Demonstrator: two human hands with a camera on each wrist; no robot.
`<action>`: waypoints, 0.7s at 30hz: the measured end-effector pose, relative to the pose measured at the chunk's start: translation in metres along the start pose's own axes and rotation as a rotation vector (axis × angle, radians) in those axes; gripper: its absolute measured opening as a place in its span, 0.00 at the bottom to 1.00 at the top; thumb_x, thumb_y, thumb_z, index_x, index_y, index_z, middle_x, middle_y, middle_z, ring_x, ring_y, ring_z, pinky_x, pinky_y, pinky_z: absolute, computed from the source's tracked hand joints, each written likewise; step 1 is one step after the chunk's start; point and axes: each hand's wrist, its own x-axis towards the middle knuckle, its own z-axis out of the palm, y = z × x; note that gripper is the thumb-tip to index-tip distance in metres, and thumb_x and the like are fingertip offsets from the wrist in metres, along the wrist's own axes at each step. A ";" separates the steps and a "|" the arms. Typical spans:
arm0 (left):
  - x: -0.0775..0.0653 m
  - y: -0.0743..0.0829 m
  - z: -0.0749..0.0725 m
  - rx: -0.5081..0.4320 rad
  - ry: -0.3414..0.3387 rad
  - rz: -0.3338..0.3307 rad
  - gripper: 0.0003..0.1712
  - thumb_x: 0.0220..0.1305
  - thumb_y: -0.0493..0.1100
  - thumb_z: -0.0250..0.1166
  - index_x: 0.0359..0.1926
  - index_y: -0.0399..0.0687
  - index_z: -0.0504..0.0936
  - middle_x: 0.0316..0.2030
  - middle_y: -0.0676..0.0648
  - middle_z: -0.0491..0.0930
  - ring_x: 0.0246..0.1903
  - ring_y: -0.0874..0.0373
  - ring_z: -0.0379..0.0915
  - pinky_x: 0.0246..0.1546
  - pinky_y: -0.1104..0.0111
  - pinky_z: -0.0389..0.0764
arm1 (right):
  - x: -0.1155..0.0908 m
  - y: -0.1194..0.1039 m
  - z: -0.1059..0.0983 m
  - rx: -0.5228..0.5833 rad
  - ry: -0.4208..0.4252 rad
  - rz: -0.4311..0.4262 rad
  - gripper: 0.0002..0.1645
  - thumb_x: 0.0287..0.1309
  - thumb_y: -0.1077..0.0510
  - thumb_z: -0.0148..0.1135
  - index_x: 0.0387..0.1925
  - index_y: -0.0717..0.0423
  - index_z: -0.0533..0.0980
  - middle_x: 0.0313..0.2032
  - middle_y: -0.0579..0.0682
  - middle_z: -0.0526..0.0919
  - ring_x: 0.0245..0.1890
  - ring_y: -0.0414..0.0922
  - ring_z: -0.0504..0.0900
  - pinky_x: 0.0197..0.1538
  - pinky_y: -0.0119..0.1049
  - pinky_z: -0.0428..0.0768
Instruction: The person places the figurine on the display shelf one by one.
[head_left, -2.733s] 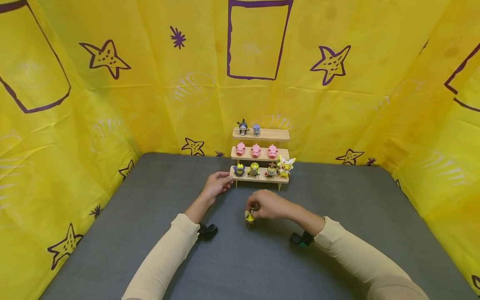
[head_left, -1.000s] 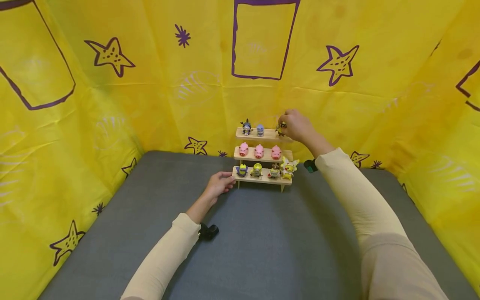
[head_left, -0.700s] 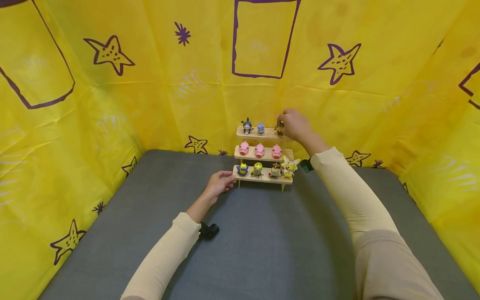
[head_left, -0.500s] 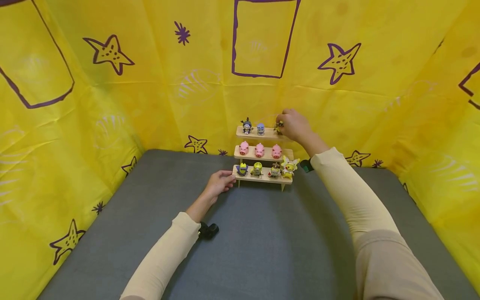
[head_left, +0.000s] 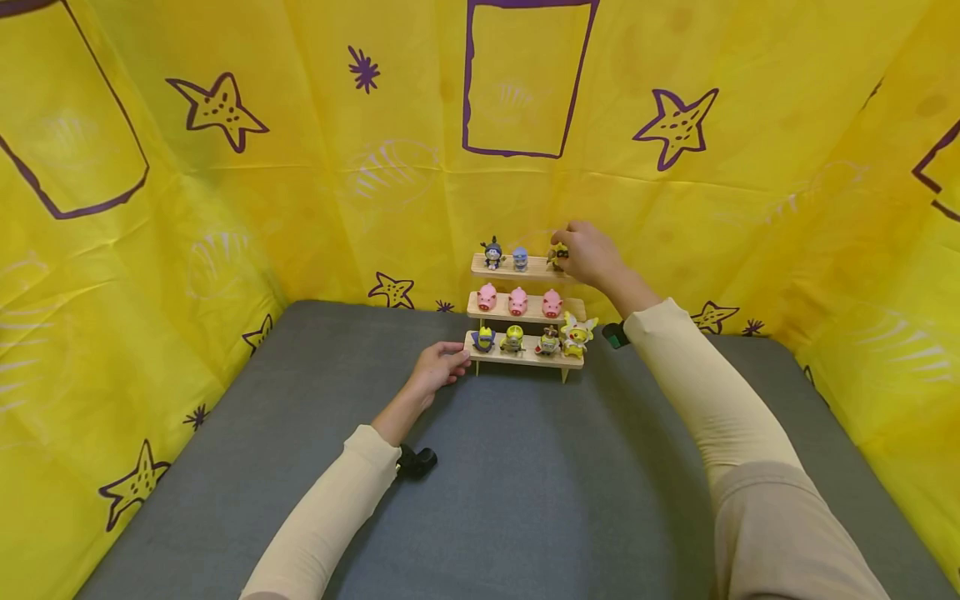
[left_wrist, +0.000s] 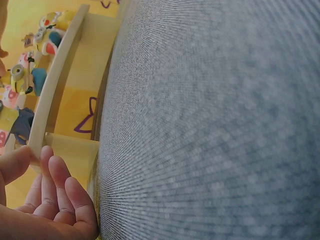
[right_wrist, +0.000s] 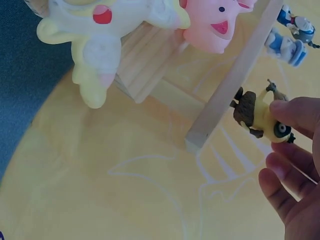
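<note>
My left hand (head_left: pixel 437 369) pinches the left end of the lowest step of a three-tier wooden display stand (head_left: pixel 517 362), thumb on top and fingers underneath. At the right part of the top step, my right hand (head_left: pixel 592 252) pinches a small minion figurine (right_wrist: pixel 260 115) between thumb and fingers. In the right wrist view the figurine has a yellow body, goggles and a brown skirt, its feet right at the step. Further left on that step stand a dark-hatted figurine (head_left: pixel 492 253) and a blue-grey figurine (head_left: pixel 521 259).
Three pink pig figurines (head_left: pixel 517 301) line the middle step. Several yellow figurines (head_left: pixel 513 339) fill the bottom one, with a larger white-costumed figure (head_left: pixel 577 335) at its right end. The stand is on a grey tabletop (head_left: pixel 480 500) before a yellow patterned curtain (head_left: pixel 337 208).
My right hand has carried the minion figurine from the tabletop up to the top step, then shifted it slightly left and turned it a little. My left hand stays at the stand's end.
</note>
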 end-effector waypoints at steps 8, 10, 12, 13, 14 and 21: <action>0.000 -0.001 0.000 -0.001 -0.002 -0.002 0.20 0.67 0.43 0.62 0.58 0.40 0.76 0.34 0.49 0.84 0.26 0.65 0.76 0.30 0.72 0.75 | -0.003 0.000 0.000 0.013 0.020 0.009 0.20 0.58 0.60 0.63 0.53 0.60 0.77 0.49 0.61 0.76 0.52 0.59 0.74 0.50 0.53 0.76; 0.000 -0.001 0.000 0.002 -0.003 -0.003 0.20 0.67 0.43 0.62 0.58 0.40 0.76 0.34 0.49 0.84 0.26 0.65 0.76 0.30 0.72 0.75 | -0.004 0.000 0.000 0.025 0.021 0.014 0.20 0.59 0.59 0.63 0.54 0.60 0.77 0.50 0.61 0.76 0.51 0.59 0.74 0.50 0.53 0.76; -0.001 0.000 0.001 0.002 -0.003 -0.006 0.20 0.68 0.43 0.62 0.58 0.40 0.76 0.34 0.49 0.84 0.26 0.65 0.76 0.30 0.72 0.75 | -0.006 0.001 -0.001 0.049 0.026 0.022 0.21 0.60 0.58 0.63 0.55 0.60 0.76 0.50 0.62 0.75 0.50 0.59 0.74 0.49 0.52 0.76; -0.001 0.000 0.001 0.003 -0.003 -0.007 0.20 0.68 0.43 0.62 0.58 0.40 0.76 0.35 0.48 0.84 0.26 0.64 0.76 0.30 0.72 0.75 | -0.007 0.002 -0.002 0.064 0.035 0.024 0.22 0.60 0.58 0.63 0.55 0.61 0.76 0.50 0.62 0.74 0.50 0.59 0.74 0.48 0.52 0.75; -0.001 0.000 0.001 0.005 -0.003 -0.008 0.20 0.68 0.43 0.62 0.58 0.40 0.76 0.35 0.48 0.84 0.26 0.64 0.76 0.30 0.72 0.75 | -0.008 0.002 -0.003 0.079 0.045 0.027 0.22 0.61 0.57 0.63 0.55 0.61 0.75 0.49 0.62 0.74 0.48 0.59 0.74 0.47 0.52 0.75; -0.001 0.001 0.000 0.012 0.001 -0.008 0.20 0.68 0.44 0.62 0.58 0.40 0.75 0.37 0.47 0.85 0.28 0.63 0.76 0.31 0.72 0.75 | -0.030 0.004 -0.013 0.260 0.143 0.051 0.23 0.61 0.57 0.65 0.56 0.64 0.75 0.47 0.65 0.74 0.46 0.59 0.73 0.50 0.53 0.73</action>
